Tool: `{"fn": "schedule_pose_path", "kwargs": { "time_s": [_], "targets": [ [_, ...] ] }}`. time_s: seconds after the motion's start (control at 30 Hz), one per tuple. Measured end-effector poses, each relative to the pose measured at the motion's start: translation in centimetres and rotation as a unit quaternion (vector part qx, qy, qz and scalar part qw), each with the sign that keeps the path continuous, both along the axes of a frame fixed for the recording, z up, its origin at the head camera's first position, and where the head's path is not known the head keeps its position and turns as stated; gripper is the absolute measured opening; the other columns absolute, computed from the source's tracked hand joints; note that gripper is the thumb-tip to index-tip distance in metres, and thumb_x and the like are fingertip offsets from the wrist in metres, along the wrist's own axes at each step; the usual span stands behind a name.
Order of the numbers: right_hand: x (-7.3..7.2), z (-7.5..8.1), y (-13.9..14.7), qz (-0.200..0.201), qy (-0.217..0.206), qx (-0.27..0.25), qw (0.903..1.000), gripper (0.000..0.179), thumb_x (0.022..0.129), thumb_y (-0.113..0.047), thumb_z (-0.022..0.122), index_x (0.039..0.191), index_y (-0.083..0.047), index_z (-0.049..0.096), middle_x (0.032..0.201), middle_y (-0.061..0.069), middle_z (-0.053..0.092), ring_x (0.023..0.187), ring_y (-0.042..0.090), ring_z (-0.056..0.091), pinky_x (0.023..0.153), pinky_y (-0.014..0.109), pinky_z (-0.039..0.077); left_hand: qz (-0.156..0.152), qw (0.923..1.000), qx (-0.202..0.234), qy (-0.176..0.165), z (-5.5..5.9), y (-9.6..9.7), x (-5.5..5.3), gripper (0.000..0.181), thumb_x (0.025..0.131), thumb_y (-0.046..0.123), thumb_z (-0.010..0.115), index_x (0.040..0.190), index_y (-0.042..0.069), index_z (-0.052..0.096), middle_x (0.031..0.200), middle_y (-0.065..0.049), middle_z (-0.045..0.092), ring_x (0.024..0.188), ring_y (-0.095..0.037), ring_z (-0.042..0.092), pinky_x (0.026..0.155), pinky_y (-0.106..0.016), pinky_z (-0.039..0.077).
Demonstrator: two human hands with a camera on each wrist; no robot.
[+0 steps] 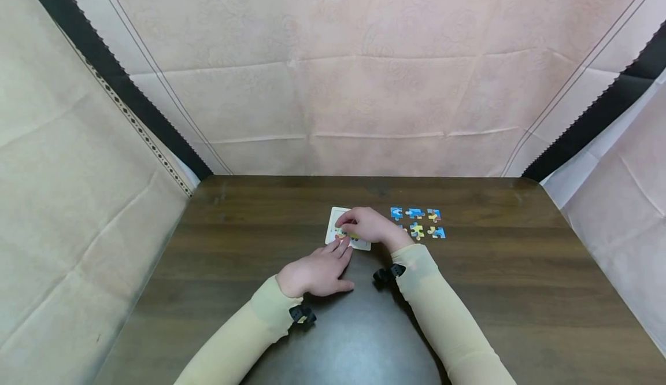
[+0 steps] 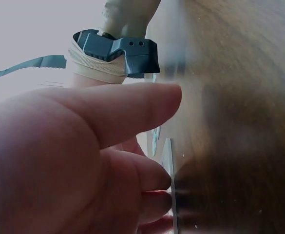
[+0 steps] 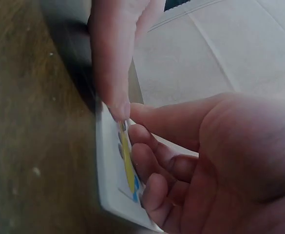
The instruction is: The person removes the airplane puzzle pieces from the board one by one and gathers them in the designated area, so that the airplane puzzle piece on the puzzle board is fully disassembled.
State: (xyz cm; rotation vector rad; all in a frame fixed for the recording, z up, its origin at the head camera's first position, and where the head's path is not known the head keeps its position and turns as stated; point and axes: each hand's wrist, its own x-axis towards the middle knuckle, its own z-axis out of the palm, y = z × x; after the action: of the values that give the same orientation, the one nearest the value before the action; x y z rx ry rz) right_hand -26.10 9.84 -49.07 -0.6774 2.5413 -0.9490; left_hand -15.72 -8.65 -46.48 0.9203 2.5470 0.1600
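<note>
A small white puzzle board (image 1: 335, 217) lies on the table under both hands, with coloured patches partly hidden by them. My left hand (image 1: 317, 270) reaches in from the front left, fingers extended and fingertips at the board's near side, thumb held apart. Above the board, my right hand (image 1: 366, 225) has its fingers bent downward, tips close to the left fingertips. In the right wrist view a thin yellow puzzle piece (image 3: 127, 163) shows edge-on over the white board, right beside the curled right fingers; I cannot tell whether they pinch it.
Several loose blue and yellow puzzle pieces (image 1: 417, 230) lie in two rows right of the board, one partly covered by the right wrist. The brown wooden table (image 1: 250, 223) ends at a pale cloth backdrop (image 1: 364, 113), with cloth sides left and right.
</note>
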Motion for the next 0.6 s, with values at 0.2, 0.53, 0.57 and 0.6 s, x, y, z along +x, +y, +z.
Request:
{"fn": "schedule_pose_path", "kwargs": {
  "time_s": [0.2,0.53,0.57,0.6],
  "targets": [
    [0.14,-0.18,-0.24,0.009,-0.01,0.002,0.9999,0.023,0.111,-0.019,0.06,0.125,-0.014,0.077,0.124,0.002,0.073,0.116,0.022,0.065,0.106,0.047,0.05,0.005,0.9999,0.004,-0.009,-0.07,-0.08,0.12,0.084,0.108,0.05,0.06,0.168,0.0,0.029,0.177,-0.017,0.017,0.164,-0.031,0.012,0.128,-0.048,0.026],
    [0.17,0.16,-0.53,0.0,-0.012,-0.001,0.9999,0.023,0.112,-0.015,0.057,0.124,-0.011,0.076,0.123,0.005,0.073,0.114,0.024,0.064,0.108,0.048,0.049,0.004,0.9999,0.011,-0.008,-0.23,-0.11,-0.21,0.087,0.108,0.05,0.06,0.169,0.0,0.023,0.177,-0.016,0.015,0.164,-0.03,0.011,0.128,-0.047,0.024],
    [0.2,0.26,-0.56,-0.002,-0.013,-0.003,0.9999,0.023,0.112,-0.014,0.056,0.124,-0.011,0.076,0.123,0.005,0.072,0.114,0.025,0.064,0.108,0.048,0.049,0.004,0.9999,0.012,-0.009,-0.17,-0.1,-0.24,0.087,0.108,0.05,0.06,0.169,0.0,0.023,0.177,-0.016,0.015,0.164,-0.03,0.012,0.128,-0.047,0.024],
    [0.2,0.29,-0.57,-0.004,-0.017,-0.006,0.9998,0.023,0.112,-0.014,0.056,0.124,-0.011,0.075,0.123,0.005,0.072,0.114,0.025,0.064,0.107,0.048,0.049,0.003,0.9999,0.013,-0.01,-0.11,-0.09,-0.25,0.087,0.108,0.05,0.06,0.169,-0.001,0.023,0.177,-0.016,0.015,0.164,-0.03,0.012,0.128,-0.047,0.024]
  ]
}}
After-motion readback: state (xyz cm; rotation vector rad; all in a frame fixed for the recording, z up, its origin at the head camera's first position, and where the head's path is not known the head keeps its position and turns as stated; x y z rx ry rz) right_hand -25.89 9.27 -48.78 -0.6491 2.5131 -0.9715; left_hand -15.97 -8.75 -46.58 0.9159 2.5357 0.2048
